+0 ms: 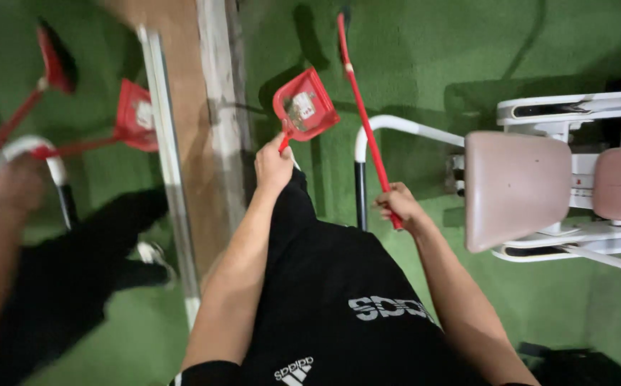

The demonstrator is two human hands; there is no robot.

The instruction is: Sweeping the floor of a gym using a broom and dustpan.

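My left hand [273, 166] grips the handle of a red dustpan [305, 105] that hangs tilted above the green floor, with a white label on its face. My right hand [398, 205] is closed around the red stick of a broom [359, 107]; the stick runs up and away to the top of the view, where its head is cut off. My black trousers fill the lower middle between both arms.
A mirror [60, 214] on the left reflects the broom, dustpan and my body, with a metal frame edge [171, 171] and wooden strip beside it. A white gym machine with pink pads [516, 187] stands right. Its white curved bar [396, 127] rises beside the broom stick.
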